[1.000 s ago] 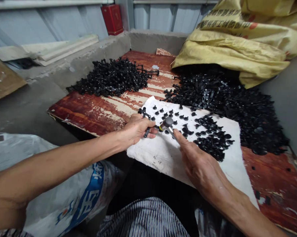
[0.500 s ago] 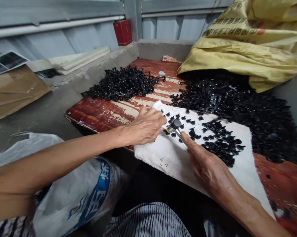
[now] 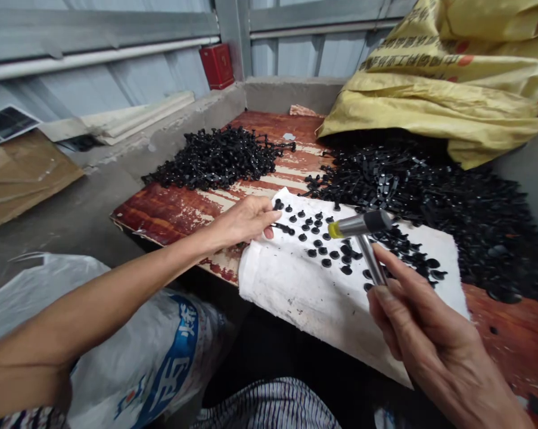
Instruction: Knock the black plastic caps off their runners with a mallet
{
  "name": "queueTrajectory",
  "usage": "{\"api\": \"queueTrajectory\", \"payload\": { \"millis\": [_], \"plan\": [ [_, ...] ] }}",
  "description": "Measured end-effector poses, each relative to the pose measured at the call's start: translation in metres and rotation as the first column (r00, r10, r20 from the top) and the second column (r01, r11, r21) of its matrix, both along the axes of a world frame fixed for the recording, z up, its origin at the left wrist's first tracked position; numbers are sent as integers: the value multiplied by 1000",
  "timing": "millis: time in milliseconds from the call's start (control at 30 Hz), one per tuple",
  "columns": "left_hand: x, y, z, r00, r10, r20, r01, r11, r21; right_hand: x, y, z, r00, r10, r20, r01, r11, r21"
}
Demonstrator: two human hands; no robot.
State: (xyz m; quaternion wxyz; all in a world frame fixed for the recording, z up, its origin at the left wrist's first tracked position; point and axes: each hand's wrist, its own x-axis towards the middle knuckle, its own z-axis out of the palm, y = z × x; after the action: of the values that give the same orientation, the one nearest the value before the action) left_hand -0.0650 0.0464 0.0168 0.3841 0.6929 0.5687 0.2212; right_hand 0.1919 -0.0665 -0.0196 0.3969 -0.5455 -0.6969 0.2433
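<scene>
My right hand [image 3: 423, 325] is closed around the metal handle of a small hammer [image 3: 360, 225], whose head is lifted above a white cloth [image 3: 304, 295]. The hammer head has a yellow face on its left end and a black one on its right. My left hand [image 3: 242, 221] rests at the cloth's left edge, its fingers pinching a small black plastic piece [image 3: 281, 227]. Several small round black plastic caps [image 3: 319, 238] lie scattered on the cloth in front of both hands.
A worn red board [image 3: 179, 208] carries a heap of black plastic sprues [image 3: 219, 156] at the back left and a larger black heap [image 3: 451, 196] at the right, under a yellow sack [image 3: 438, 95]. A white and blue sack [image 3: 139, 357] lies below left. A red box [image 3: 217, 64] stands on the ledge.
My right hand has lifted the hammer up and to the right, off the cloth. My left hand has stayed at the cloth's left edge.
</scene>
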Motion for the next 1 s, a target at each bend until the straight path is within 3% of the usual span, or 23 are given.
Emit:
{"api": "queueTrajectory", "payload": {
  "millis": [67, 133, 267, 633, 1000],
  "plan": [
    [2, 4, -1, 971, 191, 145, -161, 968, -192, 2, -2, -3, 997, -59, -55, 54, 995, -85],
    [4, 7, -3, 923, 320, 216, -237, 912, -336, 1, -2, -8, 992, -95, -86, 80, 984, -161],
    [6, 10, -7, 850, 456, 263, -311, 838, -448, -1, -1, -13, 979, -146, -140, 108, 963, -248],
    [10, 15, -14, 778, 542, 318, -332, 784, -525, 0, -2, -13, 973, -167, -158, 115, 948, -295],
    [12, 18, -13, 777, 558, 291, -341, 762, -551, 2, -1, -17, 996, -77, -37, 69, 980, -185]
  ]
}}
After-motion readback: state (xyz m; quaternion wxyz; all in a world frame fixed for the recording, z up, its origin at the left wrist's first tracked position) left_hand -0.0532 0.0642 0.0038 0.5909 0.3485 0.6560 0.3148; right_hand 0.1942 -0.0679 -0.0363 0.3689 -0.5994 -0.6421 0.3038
